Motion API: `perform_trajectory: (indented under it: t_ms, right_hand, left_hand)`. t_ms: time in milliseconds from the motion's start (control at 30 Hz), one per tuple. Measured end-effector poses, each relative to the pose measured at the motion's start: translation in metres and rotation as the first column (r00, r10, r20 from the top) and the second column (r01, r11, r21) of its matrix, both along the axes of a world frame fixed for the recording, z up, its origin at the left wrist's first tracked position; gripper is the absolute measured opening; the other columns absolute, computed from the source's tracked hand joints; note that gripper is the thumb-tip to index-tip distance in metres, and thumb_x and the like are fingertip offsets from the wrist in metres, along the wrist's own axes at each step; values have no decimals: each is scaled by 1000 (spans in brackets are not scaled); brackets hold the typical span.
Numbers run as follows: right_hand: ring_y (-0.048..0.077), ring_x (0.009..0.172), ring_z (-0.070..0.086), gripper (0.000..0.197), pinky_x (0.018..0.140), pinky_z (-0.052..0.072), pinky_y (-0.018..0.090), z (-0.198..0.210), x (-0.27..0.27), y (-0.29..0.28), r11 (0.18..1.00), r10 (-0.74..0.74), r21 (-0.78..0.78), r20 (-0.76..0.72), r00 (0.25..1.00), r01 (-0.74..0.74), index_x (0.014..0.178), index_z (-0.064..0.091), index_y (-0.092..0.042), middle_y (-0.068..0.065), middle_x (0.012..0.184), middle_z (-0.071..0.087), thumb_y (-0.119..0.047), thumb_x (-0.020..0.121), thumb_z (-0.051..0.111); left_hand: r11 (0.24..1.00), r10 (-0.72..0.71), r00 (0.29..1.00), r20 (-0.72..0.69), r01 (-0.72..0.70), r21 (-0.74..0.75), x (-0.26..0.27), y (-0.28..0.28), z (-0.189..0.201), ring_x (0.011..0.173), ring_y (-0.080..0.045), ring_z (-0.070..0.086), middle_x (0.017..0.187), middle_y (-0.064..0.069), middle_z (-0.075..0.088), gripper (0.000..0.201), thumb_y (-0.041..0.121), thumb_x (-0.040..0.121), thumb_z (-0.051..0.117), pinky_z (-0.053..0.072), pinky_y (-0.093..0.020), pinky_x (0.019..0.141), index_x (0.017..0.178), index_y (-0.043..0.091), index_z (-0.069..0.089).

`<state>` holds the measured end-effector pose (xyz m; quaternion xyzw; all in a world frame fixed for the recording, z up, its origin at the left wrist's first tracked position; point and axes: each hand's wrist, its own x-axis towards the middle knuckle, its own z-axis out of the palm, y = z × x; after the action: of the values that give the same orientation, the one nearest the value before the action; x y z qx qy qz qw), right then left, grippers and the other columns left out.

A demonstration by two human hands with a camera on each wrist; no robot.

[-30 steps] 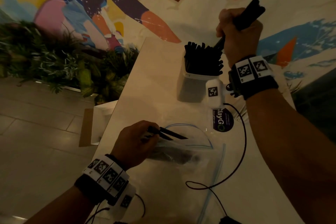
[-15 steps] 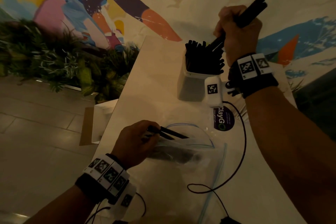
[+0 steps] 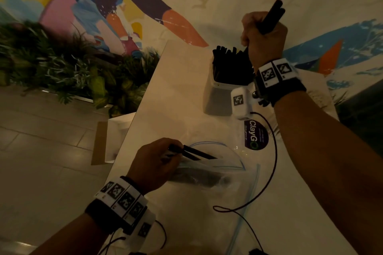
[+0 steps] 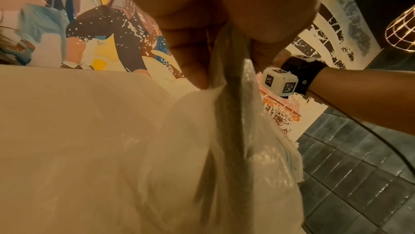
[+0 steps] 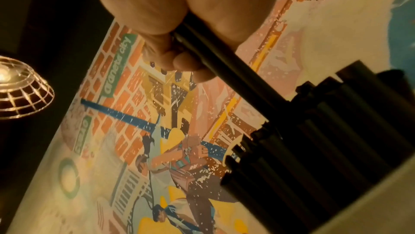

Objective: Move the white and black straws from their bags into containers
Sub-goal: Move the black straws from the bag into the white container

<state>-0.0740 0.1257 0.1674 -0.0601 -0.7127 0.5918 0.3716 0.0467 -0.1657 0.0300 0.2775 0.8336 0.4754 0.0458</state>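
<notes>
My right hand (image 3: pixel 263 35) grips a small bundle of black straws (image 3: pixel 271 16), held slanted. Their lower ends reach into a white container (image 3: pixel 217 97) packed with upright black straws (image 3: pixel 232 64). The right wrist view shows the held black straws (image 5: pixel 235 71) running down from my right hand (image 5: pixel 157 24) into that packed bunch (image 5: pixel 314 140). Nearer me, my left hand (image 3: pixel 155 163) pinches the clear zip bag (image 3: pixel 207 176) lying on the table, and two black straws (image 3: pixel 196 153) stick out past its fingers. In the left wrist view, fingers (image 4: pixel 191 56) bunch the bag's plastic (image 4: pixel 224 149). No white straws show.
A round dark ClayGo sticker (image 3: pixel 251 134) lies on the white table (image 3: pixel 176 89) below the container. A black cable (image 3: pixel 269 172) loops across the bag. The table's left edge drops to a tiled floor with a white box (image 3: pixel 118 136) and plants (image 3: pixel 62 68). A painted wall stands behind.
My right hand has shifted slightly left and tipped its bundle a little more upright over the container. The left hand and the bag have stayed put.
</notes>
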Motion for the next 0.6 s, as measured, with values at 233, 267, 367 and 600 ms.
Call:
perform_trajectory:
  t_ms: [233,267,367,600]
  right_hand:
    - [31,90,65,68,82,51,43,-41,1,22,819,-480,520,392,785,241,87,68,-8,14,92,70,-72,79,46]
    - [31,99,64,80,86,50,45,-42,1,24,782,-546,543,361,756,306,98,67,-9,13,103,69,-80,74,41]
    - [29,135,36,97,111,29,41,-34,2,28,731,-599,521,183,779,440,141,37,-9,14,146,39,-74,71,56]
    - [41,138,28,62,114,21,28,-13,-15,21,522,-466,769,-105,878,369,138,43,-6,30,148,26,-46,92,49]
  left_hand:
    - [1000,14,1000,8,-15,4,0,0,-2,83,-2,62,88,17,65,20,44,76,52,53,-18,74,93,37,59]
    - [1000,17,1000,11,-17,0,-1,-1,-2,82,-2,63,88,17,65,20,44,76,52,54,-19,74,94,38,59]
    - [1000,15,1000,1,-15,-12,-1,-2,-2,81,-2,63,88,16,66,20,43,77,52,54,-21,73,94,37,59]
    - [1000,5,1000,10,-5,-1,-4,1,0,83,-2,63,88,19,64,20,41,77,52,51,-12,75,94,36,61]
